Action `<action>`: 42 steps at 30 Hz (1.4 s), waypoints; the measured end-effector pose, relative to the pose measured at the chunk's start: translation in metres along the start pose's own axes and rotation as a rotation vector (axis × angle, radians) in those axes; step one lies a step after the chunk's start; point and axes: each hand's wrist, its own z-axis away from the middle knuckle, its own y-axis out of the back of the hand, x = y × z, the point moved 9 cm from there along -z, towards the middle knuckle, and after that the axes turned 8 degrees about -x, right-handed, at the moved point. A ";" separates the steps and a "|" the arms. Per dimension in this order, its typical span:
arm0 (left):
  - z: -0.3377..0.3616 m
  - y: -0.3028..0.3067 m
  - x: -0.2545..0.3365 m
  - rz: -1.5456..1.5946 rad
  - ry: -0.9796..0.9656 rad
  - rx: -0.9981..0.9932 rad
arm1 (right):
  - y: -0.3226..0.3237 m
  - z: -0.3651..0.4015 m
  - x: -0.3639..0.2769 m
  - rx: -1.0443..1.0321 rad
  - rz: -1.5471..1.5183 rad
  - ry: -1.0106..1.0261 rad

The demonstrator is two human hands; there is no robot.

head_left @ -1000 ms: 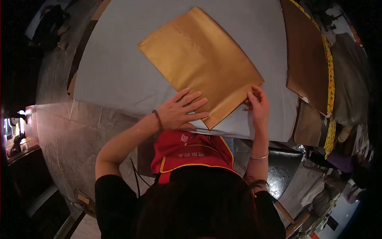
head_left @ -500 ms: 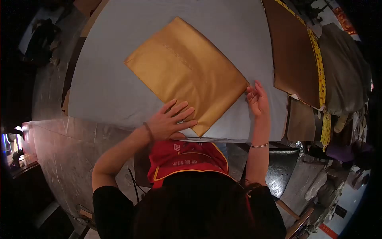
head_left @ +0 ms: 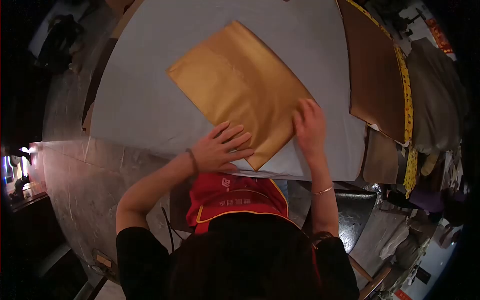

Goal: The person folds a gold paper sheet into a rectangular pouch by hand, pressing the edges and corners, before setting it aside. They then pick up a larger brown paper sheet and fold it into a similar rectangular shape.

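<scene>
A folded golden-yellow cloth (head_left: pixel 240 85) lies diagonally on the grey-covered table, its surface slightly creased. My left hand (head_left: pixel 220 147) lies flat near the cloth's lower left edge, fingers spread, with the fingertips on the fabric. At the right corner of the cloth, my right hand (head_left: pixel 309 127) has its fingers bent and close together over the edge. That hand hides the corner, and its grip is only partly visible.
The grey table cover (head_left: pixel 135 95) extends around the cloth. Brown cardboard (head_left: pixel 377 75) with yellow patterned tape (head_left: pixel 406 95) borders the right side. A dark chair seat (head_left: pixel 352 212) stands below the table edge, right of my red apron (head_left: pixel 240 197).
My right hand has moved from just outside the cloth's right corner inward onto it. My left hand stays on the lower left edge. The whole view has shifted slightly.
</scene>
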 end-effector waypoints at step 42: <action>-0.062 0.005 -0.047 0.026 0.410 0.194 | -0.065 0.042 -0.079 -0.450 0.077 0.462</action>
